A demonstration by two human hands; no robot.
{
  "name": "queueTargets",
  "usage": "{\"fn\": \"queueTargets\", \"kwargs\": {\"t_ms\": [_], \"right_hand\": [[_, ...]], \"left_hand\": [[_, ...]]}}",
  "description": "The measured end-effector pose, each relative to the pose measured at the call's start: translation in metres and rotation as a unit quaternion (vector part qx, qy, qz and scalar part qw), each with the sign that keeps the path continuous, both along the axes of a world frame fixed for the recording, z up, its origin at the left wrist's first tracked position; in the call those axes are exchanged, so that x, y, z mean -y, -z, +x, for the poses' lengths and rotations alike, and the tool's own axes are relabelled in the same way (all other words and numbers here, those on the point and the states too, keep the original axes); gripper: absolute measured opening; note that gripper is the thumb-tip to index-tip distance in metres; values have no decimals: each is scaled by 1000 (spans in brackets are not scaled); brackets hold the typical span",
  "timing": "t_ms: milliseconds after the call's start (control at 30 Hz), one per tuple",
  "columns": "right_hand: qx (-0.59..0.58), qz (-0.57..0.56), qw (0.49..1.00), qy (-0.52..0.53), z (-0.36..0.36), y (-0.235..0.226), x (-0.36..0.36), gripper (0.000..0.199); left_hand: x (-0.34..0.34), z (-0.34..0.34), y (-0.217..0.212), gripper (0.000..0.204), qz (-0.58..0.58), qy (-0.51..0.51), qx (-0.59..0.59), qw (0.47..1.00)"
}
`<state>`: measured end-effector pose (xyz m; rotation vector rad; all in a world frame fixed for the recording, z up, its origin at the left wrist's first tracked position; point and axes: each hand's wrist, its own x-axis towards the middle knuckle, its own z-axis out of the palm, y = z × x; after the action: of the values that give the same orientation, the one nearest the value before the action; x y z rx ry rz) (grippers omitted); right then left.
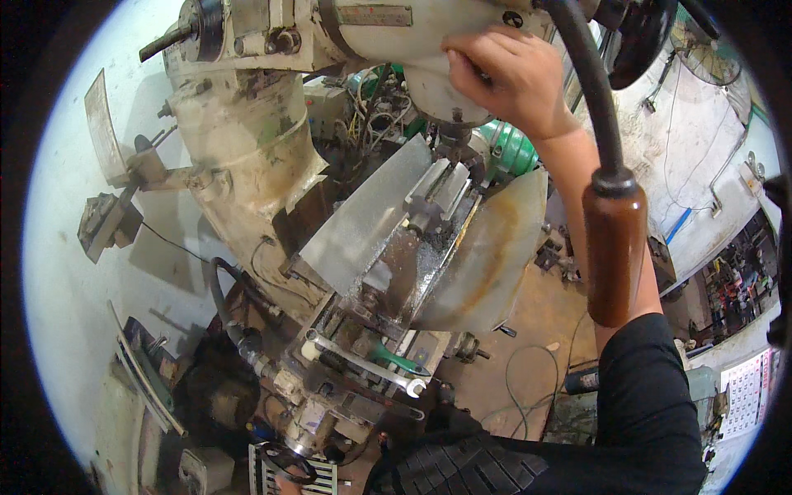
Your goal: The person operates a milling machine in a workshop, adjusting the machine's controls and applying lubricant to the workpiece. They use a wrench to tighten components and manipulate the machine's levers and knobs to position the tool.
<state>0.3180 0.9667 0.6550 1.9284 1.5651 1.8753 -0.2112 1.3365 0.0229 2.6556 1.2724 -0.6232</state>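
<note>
From the head camera, my right hand [505, 76] is raised and laid over the cream-painted milling machine head [388, 41], fingers curled onto its rounded lower casing without closing round anything. That casting looks heavy, rigid and probably oily, so nothing gives; I judge only knobs or levers are worth gripping. Just beside my wrist hangs a lever with a brown handle [613, 252]. Below my hand sit the cutter [437, 194] and two splash guards [487, 247]. My fingertips are hidden, and my left hand is out of sight.
</note>
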Motion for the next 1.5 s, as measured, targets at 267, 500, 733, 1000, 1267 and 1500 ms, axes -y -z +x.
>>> {"fn": "queueTargets", "kwargs": {"t_ms": [267,500,733,1000,1267,1500], "right_hand": [[31,-9,999,-22,2,1,-4,11],[5,6,1000,21,-1,2,-3,12],[33,-5,999,-15,-5,2,-4,12],[-5,-25,997,-75,-10,-1,-5,11],[22,-7,1000,-19,-17,2,-6,12],[22,-19,999,-17,-23,0,-6,12]], "left_hand": [[42,-37,-58,32,70,-43,169,982],[-13,32,-52,36,-31,-36,69,996],[51,-5,-111,36,3,-18,-35,999],[-16,55,-90,40,-96,-70,162,980],[47,-30,-50,49,-61,-32,-41,997],[-54,24,-11,41,-10,-8,58,998]]}}
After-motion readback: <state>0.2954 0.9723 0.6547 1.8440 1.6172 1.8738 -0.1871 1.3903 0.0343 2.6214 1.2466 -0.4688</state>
